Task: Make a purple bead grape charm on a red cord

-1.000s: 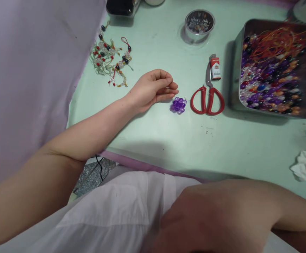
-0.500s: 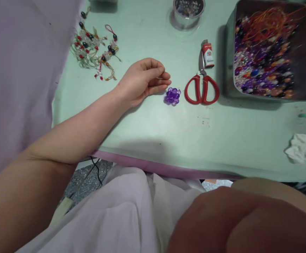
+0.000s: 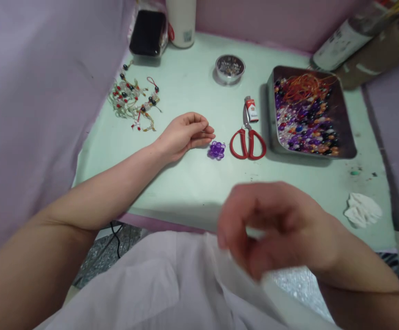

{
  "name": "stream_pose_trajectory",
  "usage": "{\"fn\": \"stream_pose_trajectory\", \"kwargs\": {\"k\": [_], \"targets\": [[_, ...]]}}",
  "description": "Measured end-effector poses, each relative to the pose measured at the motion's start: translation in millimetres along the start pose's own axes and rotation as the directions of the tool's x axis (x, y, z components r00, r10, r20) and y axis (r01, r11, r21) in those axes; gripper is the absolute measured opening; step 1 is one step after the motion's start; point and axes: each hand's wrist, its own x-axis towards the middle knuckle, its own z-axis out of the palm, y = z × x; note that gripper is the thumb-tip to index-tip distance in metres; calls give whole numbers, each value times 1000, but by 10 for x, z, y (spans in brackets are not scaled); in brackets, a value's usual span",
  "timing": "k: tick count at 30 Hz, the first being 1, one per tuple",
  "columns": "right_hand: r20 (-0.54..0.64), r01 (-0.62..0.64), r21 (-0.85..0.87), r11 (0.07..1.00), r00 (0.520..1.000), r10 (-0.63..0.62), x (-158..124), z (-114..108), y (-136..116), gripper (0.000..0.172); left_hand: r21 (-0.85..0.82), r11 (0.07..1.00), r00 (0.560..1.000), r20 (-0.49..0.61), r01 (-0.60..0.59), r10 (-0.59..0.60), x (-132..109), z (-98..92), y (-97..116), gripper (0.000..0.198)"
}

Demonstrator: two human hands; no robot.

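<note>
Most of the frame was filled by a pale green table (image 3: 199,192), with a white cloth (image 3: 172,284) spread along the bottom edge. The two hands were well apart.

The right hand (image 3: 271,229) hovered at lower centre just above the cloth. It was blurred, its fingers curled toward the thumb, and I could not tell whether it clamped the cloth or nothing at all. The left hand (image 3: 184,135) lay on the table at centre, fingertips drawn in against the thumb. Whether they nipped something thin was too small to tell.

A metal tray (image 3: 342,133) at upper right held loose beads and orange cord. Finished beaded strands (image 3: 132,98) lay at upper left and a crumpled tissue (image 3: 362,209) at right. Red scissors (image 3: 248,143) sat left of the tray, with a round tin (image 3: 230,68) above them and a lighter (image 3: 252,109) at their blades.

Smallest was the purple bead cluster (image 3: 216,150), between the left fingertips and the scissors and touching neither.

By my judgement the beadwork sat paused, with the cluster set down. Picking it up again would call for a light, precise fingertip pinch.
</note>
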Motion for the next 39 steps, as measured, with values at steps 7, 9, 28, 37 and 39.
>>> {"fn": "stream_pose_trajectory", "kwargs": {"k": [7, 9, 28, 37, 39], "targets": [[-363, -142, -515, 845, 930, -65, 571, -585, 411, 19, -40, 999, 998, 51, -26, 28, 4, -46, 1, 6], [-411, -208, -684, 700, 902, -133, 610, -654, 505, 21, -45, 999, 999, 45, -16, 18, -1, -44, 10, 6], [-699, 77, -152, 985, 696, -163, 899, -507, 814, 16, -194, 979, 977, 191, -61, 98, -54, -12, 25, 9], [-688, 245, 143, 959, 721, -82, 813, -534, 833, 14, -220, 973, 937, 322, -64, 134, -156, 22, 165, 11], [-674, 228, 133, 965, 735, -80, 817, -539, 848, 14, -191, 978, 942, 306, -79, 136, -150, 36, 137, 11]]}}
